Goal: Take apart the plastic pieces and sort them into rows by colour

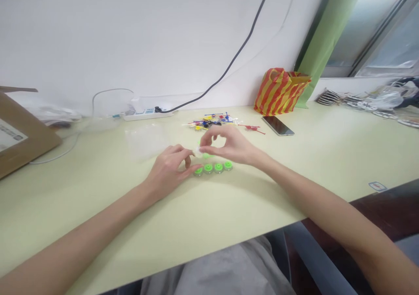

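My left hand (170,166) and my right hand (229,144) meet over the pale green table (203,212). Both pinch a small whitish piece (197,152) between their fingertips; I cannot make out what it is. Just below the hands lies a short row of green round wheels (213,168), with one more green piece (206,156) under my right fingers. Behind the hands is a scatter of small coloured plastic parts (216,121), red, blue, yellow and white.
A dark phone (278,125) lies at the right of the parts, a red-and-yellow striped bag (279,90) behind it. A white power strip (147,113) with a black cable sits by the wall. A clear plastic bag (145,140) and a cardboard box (19,133) are left.
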{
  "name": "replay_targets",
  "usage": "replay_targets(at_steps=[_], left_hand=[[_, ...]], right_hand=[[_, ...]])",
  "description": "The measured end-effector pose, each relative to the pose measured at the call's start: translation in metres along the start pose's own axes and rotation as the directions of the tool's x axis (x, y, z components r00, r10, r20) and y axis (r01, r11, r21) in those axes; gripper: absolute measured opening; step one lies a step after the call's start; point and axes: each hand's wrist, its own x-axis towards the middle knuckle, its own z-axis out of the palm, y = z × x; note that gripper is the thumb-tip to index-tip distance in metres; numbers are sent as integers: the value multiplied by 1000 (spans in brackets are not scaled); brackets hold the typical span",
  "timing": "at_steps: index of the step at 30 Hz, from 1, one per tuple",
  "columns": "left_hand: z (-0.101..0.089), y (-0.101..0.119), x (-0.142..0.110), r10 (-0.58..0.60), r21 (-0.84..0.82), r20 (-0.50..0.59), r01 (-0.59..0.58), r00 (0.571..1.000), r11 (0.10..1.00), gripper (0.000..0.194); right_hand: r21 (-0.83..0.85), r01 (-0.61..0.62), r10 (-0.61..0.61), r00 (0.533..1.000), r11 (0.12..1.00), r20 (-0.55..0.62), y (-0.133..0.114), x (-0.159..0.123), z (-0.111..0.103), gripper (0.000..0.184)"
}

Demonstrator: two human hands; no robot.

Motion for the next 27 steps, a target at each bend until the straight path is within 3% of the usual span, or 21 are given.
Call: replay_targets(at_steps=[3, 6, 10, 14, 22, 27], left_hand=[[-1, 3, 1, 12, 17, 26, -12, 1000, 1000, 24], [-1, 5, 2, 32, 15, 55, -33, 998, 999, 26], [-1, 6, 2, 31, 28, 83, -34, 996, 999, 29], [0, 5, 1, 8, 50, 100, -13, 995, 999, 32], [-1, 6, 1, 21, 57, 101, -26, 995, 998, 33], [0, 4, 0, 19, 62, 98, -25, 995, 998, 34]], right_hand=[[-84, -107, 117, 986, 991, 116, 1, 0, -38, 18], [-232, -261, 321, 905, 937, 278, 15, -4, -63, 16], [-382, -402, 536, 758, 832, 370, 38, -11, -68, 11], [-351, -447, 567, 672, 823, 475, 40, -13, -63, 14], [-377, -462, 596, 602, 803, 531, 34, -13, -64, 12], [-353, -458, 577, 608, 816, 545, 32, -13, -64, 18]])
